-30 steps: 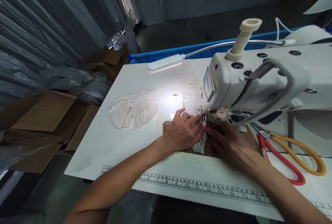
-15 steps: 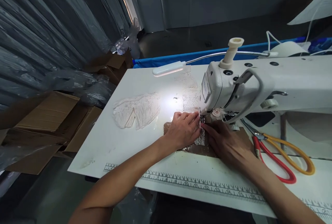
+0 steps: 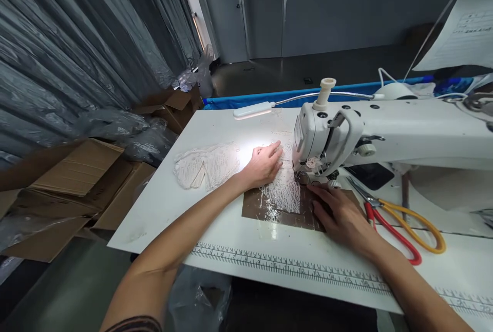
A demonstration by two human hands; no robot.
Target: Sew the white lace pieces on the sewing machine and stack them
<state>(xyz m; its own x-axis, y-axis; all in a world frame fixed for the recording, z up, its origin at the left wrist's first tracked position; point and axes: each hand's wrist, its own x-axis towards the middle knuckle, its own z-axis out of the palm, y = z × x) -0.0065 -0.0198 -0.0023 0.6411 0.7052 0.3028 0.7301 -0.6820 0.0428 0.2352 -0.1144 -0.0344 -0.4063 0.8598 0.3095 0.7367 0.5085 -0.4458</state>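
A white sewing machine [image 3: 385,134] stands on a white table [image 3: 173,209]. A strip of white lace [image 3: 283,191] lies under its needle, over a brown patch [image 3: 256,206] on the table. My left hand [image 3: 264,162] lies flat on the lace left of the needle, fingers stretched out. My right hand [image 3: 341,214] rests palm down on the brown patch just in front of the needle, fingers extended along the lace's right edge.
Scissors with red and yellow handles [image 3: 400,221] lie right of my right hand. A pile of lace pieces [image 3: 206,165] sits at the left under a gooseneck lamp [image 3: 252,110]. A printed ruler [image 3: 292,268] runs along the front edge. Cardboard boxes [image 3: 77,183] stand left of the table.
My left hand has slid back and left along the lace and flattened out. More lace now shows in front of the needle. My right hand has drawn slightly back. The camera has pulled away.
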